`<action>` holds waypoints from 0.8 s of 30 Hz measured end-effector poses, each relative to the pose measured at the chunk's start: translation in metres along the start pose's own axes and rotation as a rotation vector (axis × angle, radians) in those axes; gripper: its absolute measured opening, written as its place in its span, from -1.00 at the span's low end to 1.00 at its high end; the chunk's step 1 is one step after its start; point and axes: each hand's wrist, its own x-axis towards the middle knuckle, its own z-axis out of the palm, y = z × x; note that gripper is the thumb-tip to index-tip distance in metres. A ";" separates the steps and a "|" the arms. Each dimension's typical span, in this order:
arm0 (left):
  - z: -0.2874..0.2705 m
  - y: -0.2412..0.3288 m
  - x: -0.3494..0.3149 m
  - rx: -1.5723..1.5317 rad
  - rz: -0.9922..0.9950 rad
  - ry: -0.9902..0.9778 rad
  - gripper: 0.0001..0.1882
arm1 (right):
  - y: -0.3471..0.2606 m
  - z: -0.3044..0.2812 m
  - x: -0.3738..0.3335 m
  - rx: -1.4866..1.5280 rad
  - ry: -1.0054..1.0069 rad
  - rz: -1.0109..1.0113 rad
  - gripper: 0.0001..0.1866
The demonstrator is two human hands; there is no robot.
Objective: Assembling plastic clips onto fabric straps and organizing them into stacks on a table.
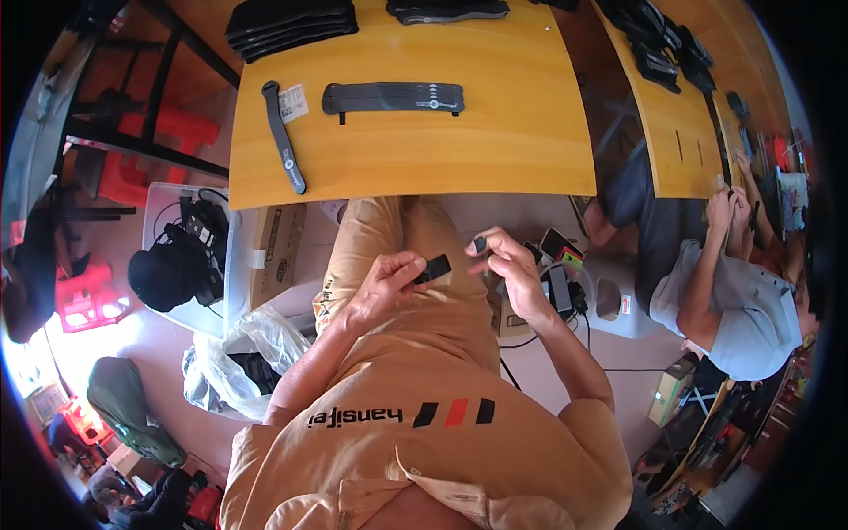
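Over my lap, my left hand [389,281] is closed on a short black strap [434,268] that sticks out past the thumb and fingertips. Beside it, a little to the right, my right hand [515,268] pinches a small dark strap end [480,243] between its fingers. The two dark pieces look apart; whether they join under the fingers cannot be made out. Ahead on the wooden table [495,159] lies a single grey strap [284,146] with a rounded end, partly over a white printed label [293,101]. A flat grey strap bundle [393,97] lies to its right.
Folded black straps [291,26] are stacked at the table's far left, more [449,11] at far middle. A clear bin [203,296] with black gear and a cardboard box [276,252] stand below left. A co-worker [729,300] sits at another table on the right.
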 end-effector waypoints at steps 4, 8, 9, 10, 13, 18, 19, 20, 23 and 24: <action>0.015 0.004 0.003 0.277 0.069 -0.145 -0.77 | 0.001 0.011 -0.006 -0.216 -0.057 0.084 -0.51; 0.019 -0.004 0.000 0.341 0.182 -0.041 -0.88 | 0.018 0.016 -0.018 -0.148 -0.100 0.198 -0.42; 0.021 -0.005 0.002 0.343 0.175 -0.063 -0.88 | 0.020 0.015 -0.021 -0.118 -0.105 0.237 -0.39; 0.022 -0.004 0.002 0.301 0.175 0.001 -0.85 | 0.024 0.011 -0.025 -0.114 -0.086 0.238 -0.39; 0.018 0.002 0.005 0.279 0.211 0.115 -0.43 | 0.057 -0.013 -0.039 -0.216 0.226 0.159 -0.38; -0.007 -0.016 0.007 0.367 0.136 0.151 -0.53 | 0.119 -0.115 -0.087 -0.955 0.774 0.030 -0.42; -0.011 -0.021 0.006 0.459 0.081 0.173 -0.57 | 0.123 -0.126 -0.098 -1.057 0.807 0.118 -0.42; -0.015 -0.026 0.007 0.550 0.028 0.192 -0.59 | 0.134 -0.138 -0.111 -1.058 0.804 0.120 -0.42; -0.036 -0.073 0.016 0.680 0.070 0.217 -0.64 | 0.171 -0.168 -0.136 -1.174 0.937 0.238 -0.41; -0.042 -0.083 0.017 0.679 0.066 0.221 -0.64 | 0.177 -0.171 -0.141 -1.210 0.958 0.250 -0.40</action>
